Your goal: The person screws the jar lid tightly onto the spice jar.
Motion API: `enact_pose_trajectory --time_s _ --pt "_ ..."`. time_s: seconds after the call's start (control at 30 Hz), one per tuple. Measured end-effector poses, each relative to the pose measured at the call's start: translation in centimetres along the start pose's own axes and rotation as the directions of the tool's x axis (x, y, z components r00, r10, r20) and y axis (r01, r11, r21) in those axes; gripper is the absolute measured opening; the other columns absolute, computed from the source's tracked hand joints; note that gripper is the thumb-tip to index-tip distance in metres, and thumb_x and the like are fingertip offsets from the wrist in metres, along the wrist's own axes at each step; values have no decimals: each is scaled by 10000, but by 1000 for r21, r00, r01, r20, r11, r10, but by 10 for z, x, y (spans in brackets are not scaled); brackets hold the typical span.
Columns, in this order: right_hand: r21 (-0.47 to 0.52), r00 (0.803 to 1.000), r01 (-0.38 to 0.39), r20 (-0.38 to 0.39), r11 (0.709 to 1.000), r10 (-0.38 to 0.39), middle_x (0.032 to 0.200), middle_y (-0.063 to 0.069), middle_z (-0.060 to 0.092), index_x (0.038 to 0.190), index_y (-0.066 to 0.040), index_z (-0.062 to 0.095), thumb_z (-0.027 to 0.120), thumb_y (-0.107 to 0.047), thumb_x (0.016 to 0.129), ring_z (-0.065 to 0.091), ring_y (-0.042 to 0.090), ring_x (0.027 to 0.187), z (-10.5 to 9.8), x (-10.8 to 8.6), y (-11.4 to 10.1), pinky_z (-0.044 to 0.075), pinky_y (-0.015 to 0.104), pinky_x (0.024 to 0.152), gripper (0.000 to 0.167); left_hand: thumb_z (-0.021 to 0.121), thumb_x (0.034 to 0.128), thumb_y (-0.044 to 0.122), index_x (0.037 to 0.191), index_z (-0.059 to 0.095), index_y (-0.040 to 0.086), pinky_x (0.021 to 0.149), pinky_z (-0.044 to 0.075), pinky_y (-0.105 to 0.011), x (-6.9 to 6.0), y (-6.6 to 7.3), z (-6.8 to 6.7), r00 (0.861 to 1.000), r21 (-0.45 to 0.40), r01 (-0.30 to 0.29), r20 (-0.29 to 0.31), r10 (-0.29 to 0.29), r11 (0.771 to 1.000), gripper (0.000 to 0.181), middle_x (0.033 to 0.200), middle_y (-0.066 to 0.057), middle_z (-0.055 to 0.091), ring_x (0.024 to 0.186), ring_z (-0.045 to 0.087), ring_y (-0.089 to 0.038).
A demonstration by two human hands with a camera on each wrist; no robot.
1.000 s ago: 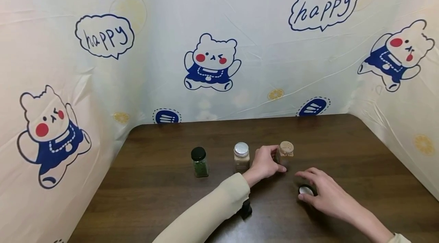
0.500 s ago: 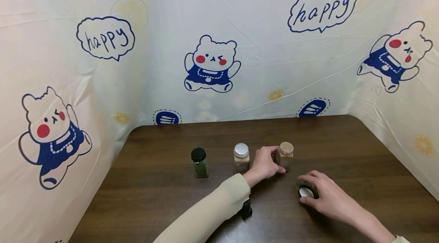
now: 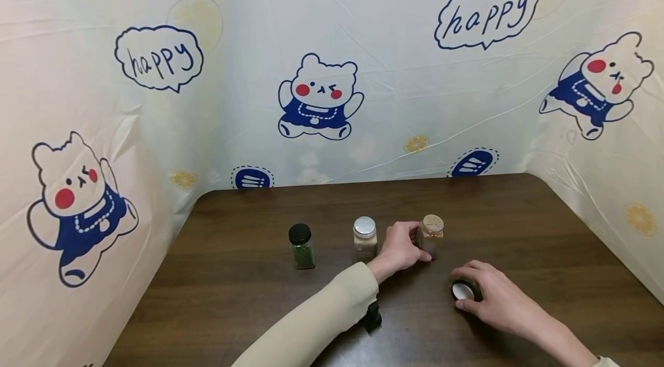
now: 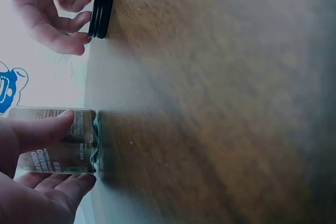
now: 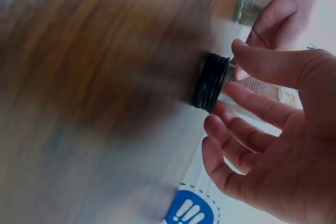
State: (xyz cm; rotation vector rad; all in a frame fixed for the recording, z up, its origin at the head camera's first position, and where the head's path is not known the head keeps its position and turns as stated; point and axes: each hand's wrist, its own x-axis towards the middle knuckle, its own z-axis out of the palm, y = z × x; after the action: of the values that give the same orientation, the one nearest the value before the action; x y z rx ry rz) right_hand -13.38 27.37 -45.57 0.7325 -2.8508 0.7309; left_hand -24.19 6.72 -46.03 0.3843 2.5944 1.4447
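My left hand (image 3: 400, 246) grips a clear glass spice jar (image 3: 432, 234) standing on the table. The jar has a tan perforated shaker top and brown contents; its printed label shows in the left wrist view. My right hand (image 3: 495, 295) is at a black screw cap (image 3: 463, 291), which lies on the table with its white inside up. In the right wrist view the thumb and loosely bent fingers spread around the cap's (image 5: 212, 83) upper rim, without a visible pinch. Whether a fingertip touches the rim is hard to tell.
A jar with a silver lid (image 3: 365, 238) stands just left of my left hand. Farther left is a black-capped jar of green herbs (image 3: 302, 246). A small black object (image 3: 372, 317) shows below the left sleeve. A printed curtain (image 3: 321, 4) surrounds the brown table (image 3: 233, 303).
My right hand's fingers have drawn in closer around the cap, which stays on the table. The left hand keeps its hold on the jar without visible movement.
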Motion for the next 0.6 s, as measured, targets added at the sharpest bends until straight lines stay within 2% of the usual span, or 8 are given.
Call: enact_pose_trajectory --time_s 0.3,0.6 --pt "17 999 -21 41 1000 20 1081 -84 638 1129 -119 757 947 -175 780 619 147 918 -1 0 2 548 352 748 401 1001 674 17 1294 756 129 898 556 -236 1 0 0 1000 -12 10 -12 -10 1000 676 1112 36 776 1045 701 -79" --pt "17 1000 -8 29 1000 7 1062 -94 638 1115 -118 761 956 -141 755 597 123 881 -1 -1 4 527 328 718 410 1016 648 28 1232 781 147 868 550 -219 2 0 0 1000 -4 2 -14 -2 1000 641 1037 63 775 988 688 -49"
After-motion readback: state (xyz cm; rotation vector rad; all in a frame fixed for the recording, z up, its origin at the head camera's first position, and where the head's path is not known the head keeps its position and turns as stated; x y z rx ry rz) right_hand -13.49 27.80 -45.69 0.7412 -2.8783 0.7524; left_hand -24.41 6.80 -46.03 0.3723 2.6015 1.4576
